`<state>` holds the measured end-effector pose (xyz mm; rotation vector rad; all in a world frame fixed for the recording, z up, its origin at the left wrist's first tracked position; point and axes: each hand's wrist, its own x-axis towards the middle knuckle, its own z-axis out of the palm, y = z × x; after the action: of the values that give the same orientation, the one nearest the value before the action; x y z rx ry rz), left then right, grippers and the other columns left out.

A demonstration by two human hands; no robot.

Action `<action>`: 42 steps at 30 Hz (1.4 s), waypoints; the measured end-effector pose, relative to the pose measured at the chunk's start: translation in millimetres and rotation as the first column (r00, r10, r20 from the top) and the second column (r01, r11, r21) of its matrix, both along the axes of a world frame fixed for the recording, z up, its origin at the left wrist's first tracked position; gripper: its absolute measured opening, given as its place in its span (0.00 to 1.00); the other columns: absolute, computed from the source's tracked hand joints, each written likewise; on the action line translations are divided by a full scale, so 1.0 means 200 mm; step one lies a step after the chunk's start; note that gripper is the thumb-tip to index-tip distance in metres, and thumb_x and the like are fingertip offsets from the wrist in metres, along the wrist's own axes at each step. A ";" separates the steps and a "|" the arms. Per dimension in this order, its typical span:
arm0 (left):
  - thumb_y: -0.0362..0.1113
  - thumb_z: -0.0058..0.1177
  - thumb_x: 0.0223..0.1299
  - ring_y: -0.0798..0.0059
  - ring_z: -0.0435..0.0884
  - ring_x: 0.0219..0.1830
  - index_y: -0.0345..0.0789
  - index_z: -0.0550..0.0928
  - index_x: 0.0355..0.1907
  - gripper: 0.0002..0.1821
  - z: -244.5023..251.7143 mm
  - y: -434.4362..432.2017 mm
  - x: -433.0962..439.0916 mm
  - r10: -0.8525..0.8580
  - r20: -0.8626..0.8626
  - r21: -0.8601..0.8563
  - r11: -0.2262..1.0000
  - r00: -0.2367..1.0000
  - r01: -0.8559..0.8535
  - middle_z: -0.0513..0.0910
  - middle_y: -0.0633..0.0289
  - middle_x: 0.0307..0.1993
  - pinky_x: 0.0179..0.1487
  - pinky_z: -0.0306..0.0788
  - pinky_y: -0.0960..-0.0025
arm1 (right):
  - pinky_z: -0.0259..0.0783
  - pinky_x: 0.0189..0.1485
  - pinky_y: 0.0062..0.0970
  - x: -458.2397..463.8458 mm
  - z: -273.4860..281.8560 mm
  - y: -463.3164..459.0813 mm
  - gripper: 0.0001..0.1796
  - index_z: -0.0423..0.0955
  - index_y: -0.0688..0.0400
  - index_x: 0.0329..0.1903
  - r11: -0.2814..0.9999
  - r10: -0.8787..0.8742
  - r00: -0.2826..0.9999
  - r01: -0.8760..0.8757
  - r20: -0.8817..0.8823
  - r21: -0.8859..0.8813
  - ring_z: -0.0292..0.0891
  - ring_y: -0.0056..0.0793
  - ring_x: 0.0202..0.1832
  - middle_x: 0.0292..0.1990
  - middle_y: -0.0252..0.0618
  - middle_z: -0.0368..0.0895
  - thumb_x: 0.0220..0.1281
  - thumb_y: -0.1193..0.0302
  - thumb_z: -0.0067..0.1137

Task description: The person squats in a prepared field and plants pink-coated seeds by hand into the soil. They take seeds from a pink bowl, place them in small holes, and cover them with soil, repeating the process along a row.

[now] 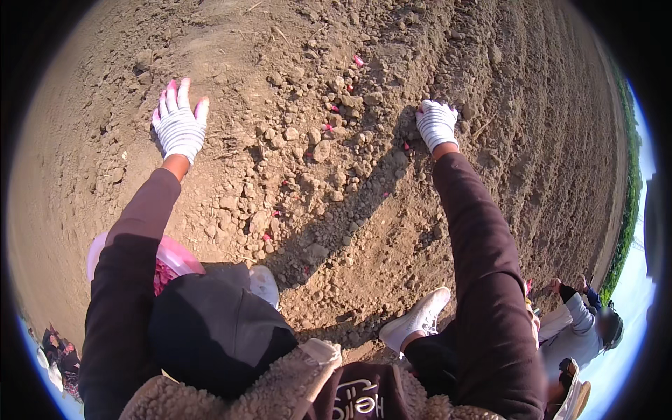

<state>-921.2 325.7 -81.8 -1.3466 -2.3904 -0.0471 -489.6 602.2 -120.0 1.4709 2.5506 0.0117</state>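
Note:
My left hand (180,123), in a white striped glove with pink-stained fingertips, is spread open over the soil at the left. It holds nothing. My right hand (437,121), gloved the same way, is lowered to the loose soil (315,178) at the right with its fingers curled under. Whether anything is between those fingers is hidden. Just below it lies a small pink-coated seed piece (406,146). Several more are scattered among the clods, such as a bright pink piece (358,61) farther out and a red-pink one (266,237) nearer my feet.
A pinkish plastic container (178,254) filled with pink pieces stands beside my left leg, partly behind my arm. My white shoes (417,320) rest on the soil. A co-worker (575,325) crouches at the right; other people (60,357) are at the lower left. Furrows (556,157) run along the right.

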 end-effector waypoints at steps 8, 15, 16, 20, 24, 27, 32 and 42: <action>0.57 0.45 0.64 0.59 0.59 0.70 0.48 0.62 0.68 0.32 0.12 -0.15 -0.06 0.029 0.010 -0.014 1.000 1.000 -0.028 0.62 0.58 0.69 0.68 0.52 0.47 | 0.73 0.40 0.26 0.11 0.28 -0.25 0.09 0.82 0.55 0.40 0.968 -0.172 0.752 0.011 -0.636 -0.249 0.80 0.30 0.33 0.31 0.40 0.84 0.61 0.74 0.53; 0.58 0.44 0.64 0.57 0.60 0.69 0.47 0.62 0.68 0.33 0.18 -0.28 -0.13 0.027 0.009 0.003 1.000 1.000 -0.027 0.63 0.57 0.68 0.68 0.51 0.46 | 0.70 0.56 0.34 -0.15 0.32 -1.01 0.33 0.63 0.52 0.65 0.901 -0.316 0.915 0.208 -0.248 -0.381 0.74 0.51 0.52 0.54 0.54 0.72 0.53 0.69 0.58; 0.57 0.44 0.64 0.55 0.58 0.69 0.45 0.63 0.67 0.33 0.16 -0.30 -0.14 0.004 0.038 0.030 1.000 0.999 -0.005 0.62 0.53 0.68 0.67 0.50 0.44 | 0.68 0.59 0.38 -0.23 0.32 -1.07 0.37 0.58 0.51 0.67 0.871 -0.392 0.884 0.267 -0.256 -0.412 0.69 0.59 0.56 0.59 0.63 0.63 0.50 0.69 0.58; 0.57 0.44 0.64 0.56 0.59 0.69 0.45 0.64 0.67 0.32 0.16 -0.36 -0.19 0.022 0.025 0.030 0.999 0.999 -0.023 0.63 0.55 0.67 0.67 0.51 0.44 | 0.62 0.64 0.38 -0.55 0.23 -1.14 0.37 0.59 0.62 0.64 0.885 -0.417 0.815 0.265 -0.402 -0.382 0.65 0.61 0.58 0.59 0.68 0.61 0.46 0.74 0.56; 0.56 0.43 0.64 0.55 0.58 0.69 0.44 0.62 0.68 0.32 0.18 -0.34 -0.18 -0.007 0.071 0.054 0.999 0.997 0.003 0.62 0.53 0.67 0.68 0.49 0.44 | 0.75 0.39 0.23 -0.72 0.05 -1.00 0.37 0.62 0.63 0.65 0.868 -0.470 0.557 0.153 -0.685 -0.472 0.75 0.26 0.41 0.59 0.49 0.70 0.48 0.77 0.60; 0.56 0.43 0.65 0.55 0.58 0.69 0.45 0.63 0.67 0.32 0.21 -0.41 -0.23 0.000 0.078 0.031 1.000 0.997 -0.002 0.62 0.53 0.68 0.67 0.50 0.43 | 0.74 0.36 0.20 -0.75 0.20 -1.06 0.33 0.63 0.62 0.65 0.860 -0.466 0.467 0.040 -0.752 -0.509 0.76 0.24 0.39 0.54 0.45 0.74 0.52 0.80 0.56; 0.57 0.42 0.65 0.55 0.58 0.69 0.45 0.63 0.67 0.32 0.16 -0.47 -0.26 -0.011 0.087 0.066 0.998 0.996 0.006 0.62 0.53 0.67 0.67 0.50 0.42 | 0.72 0.50 0.36 -0.38 0.32 -1.42 0.31 0.67 0.56 0.60 0.833 -0.388 0.858 0.170 -0.337 -0.527 0.76 0.43 0.45 0.44 0.50 0.76 0.52 0.66 0.61; 0.57 0.40 0.66 0.53 0.58 0.69 0.45 0.62 0.68 0.32 0.14 -0.48 -0.31 -0.020 0.071 0.076 0.997 0.997 0.015 0.61 0.52 0.68 0.66 0.50 0.41 | 0.66 0.60 0.28 -0.73 0.04 -1.81 0.55 0.48 0.65 0.71 0.618 -0.780 0.080 0.252 -0.620 -0.745 0.67 0.39 0.60 0.65 0.51 0.62 0.38 0.81 0.69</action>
<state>-982.9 229.5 -53.5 -1.3525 -2.4100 -0.1919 -636.0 239.3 -112.3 2.5455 1.8708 -2.0389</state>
